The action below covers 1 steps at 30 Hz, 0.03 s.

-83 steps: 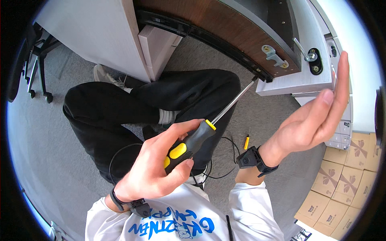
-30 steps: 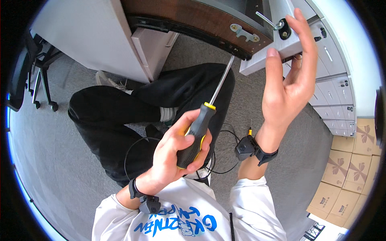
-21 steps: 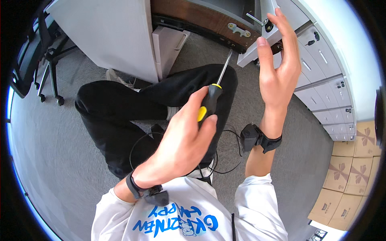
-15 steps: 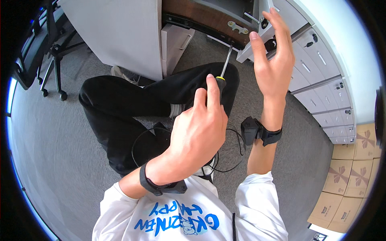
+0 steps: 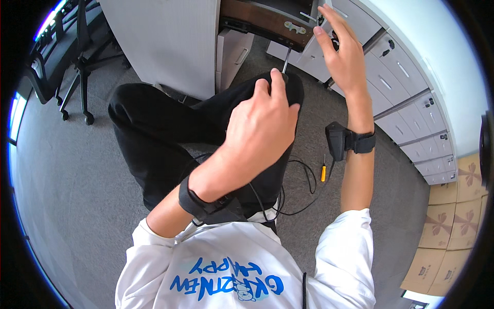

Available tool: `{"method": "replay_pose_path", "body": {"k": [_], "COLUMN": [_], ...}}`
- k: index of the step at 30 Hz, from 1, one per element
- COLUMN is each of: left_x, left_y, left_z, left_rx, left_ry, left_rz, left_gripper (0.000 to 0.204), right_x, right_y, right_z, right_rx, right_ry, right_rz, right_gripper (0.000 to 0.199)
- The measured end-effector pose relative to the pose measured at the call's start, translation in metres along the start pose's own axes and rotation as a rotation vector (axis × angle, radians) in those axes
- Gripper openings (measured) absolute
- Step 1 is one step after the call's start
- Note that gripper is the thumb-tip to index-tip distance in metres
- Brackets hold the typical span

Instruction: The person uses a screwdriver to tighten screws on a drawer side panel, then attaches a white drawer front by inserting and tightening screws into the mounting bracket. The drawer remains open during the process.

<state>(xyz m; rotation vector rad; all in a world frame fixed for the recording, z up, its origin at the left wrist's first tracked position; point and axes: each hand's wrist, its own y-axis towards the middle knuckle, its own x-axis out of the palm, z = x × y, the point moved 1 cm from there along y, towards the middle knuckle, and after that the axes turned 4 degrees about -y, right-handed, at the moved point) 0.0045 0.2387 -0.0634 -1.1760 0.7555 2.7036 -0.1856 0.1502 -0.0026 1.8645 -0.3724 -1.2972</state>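
Grey carpet [image 5: 77, 206] lies under you. Your left hand [image 5: 260, 131] has swung up, fist wrapped round the screwdriver [image 5: 284, 63], its tip now just under the bracket [image 5: 293, 27] on the wood panel [image 5: 252, 15]. Your right hand [image 5: 342, 54], fingers spread, steadies the panel's right edge.

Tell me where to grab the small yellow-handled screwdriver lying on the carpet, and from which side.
Take the small screwdriver by its yellow handle, the thicker end nearer the person, coming straight down from above. It lies flat on the grey carpet, roughly upright in the picture, so fingers should close across its width. The black cable loops just to its left; the right side looks freer.
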Motion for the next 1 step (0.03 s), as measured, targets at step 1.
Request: {"method": "replay_pose_path", "body": {"k": [1], "left_x": [-0.0005], "left_y": [0.0014], "left_z": [-0.0032], "left_rx": [-0.077], "left_ry": [-0.146], "left_rz": [-0.028], "left_gripper": [0.065], "right_x": [-0.0032], "right_y": [0.0011], "right_z": [0.0015], "right_rx": [0.01], "right_ry": [0.024], "right_rz": [-0.042], "right_gripper": [0.051]}}
